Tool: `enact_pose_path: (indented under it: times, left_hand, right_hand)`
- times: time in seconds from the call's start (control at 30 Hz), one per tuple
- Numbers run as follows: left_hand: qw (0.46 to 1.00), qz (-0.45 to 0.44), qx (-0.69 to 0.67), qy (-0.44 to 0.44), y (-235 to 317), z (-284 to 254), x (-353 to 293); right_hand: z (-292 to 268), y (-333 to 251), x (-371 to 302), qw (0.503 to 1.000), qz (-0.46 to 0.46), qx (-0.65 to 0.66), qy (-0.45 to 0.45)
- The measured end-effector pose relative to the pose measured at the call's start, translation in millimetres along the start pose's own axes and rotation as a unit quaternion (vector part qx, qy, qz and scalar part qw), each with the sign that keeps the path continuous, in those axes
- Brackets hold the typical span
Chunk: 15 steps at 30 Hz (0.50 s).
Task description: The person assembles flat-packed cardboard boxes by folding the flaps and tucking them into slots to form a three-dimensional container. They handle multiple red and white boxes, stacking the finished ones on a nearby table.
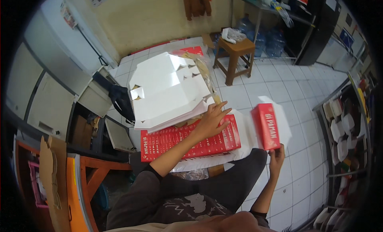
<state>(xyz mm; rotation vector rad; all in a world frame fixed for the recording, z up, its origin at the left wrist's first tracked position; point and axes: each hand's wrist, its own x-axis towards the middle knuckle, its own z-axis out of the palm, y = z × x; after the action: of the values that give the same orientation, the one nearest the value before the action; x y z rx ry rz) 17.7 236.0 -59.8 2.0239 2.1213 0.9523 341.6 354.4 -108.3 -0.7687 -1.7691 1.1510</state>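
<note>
Carton (265,126), red with white flaps, was held at its near end by the right hand (277,156).

It was seen against the tiled floor (305,148), to the right of a row of overlapped red cartons (191,146), which was spread just beyond the person's dark-clothed legs (235,180). Right fingers were closed on its near edge. The left hand (211,121) was held with fingers loosely parted over the row; whether any carton there was touched could not be told. Flat white cartons (167,84) were stacked beyond, near the left fingertips. Farther off, a brown stool (235,52) was topped by a white plastic bag (233,35).
</note>
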Motion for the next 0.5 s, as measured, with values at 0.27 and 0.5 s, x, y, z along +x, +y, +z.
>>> enact_pose_path:
  times: [0.27, 0.5]
  left_hand:
    - [0.998, 0.020, 0.056, -0.035, -17, 56, -3]
    - [0.983, -0.099, 0.045, -0.149, -47, 85, 1]
  right_hand:
    - [33, 48, -18, 0.993, 0.084, -0.034, -0.078]
    - [49, 97, -17, 0.976, 0.133, 0.079, -0.156]
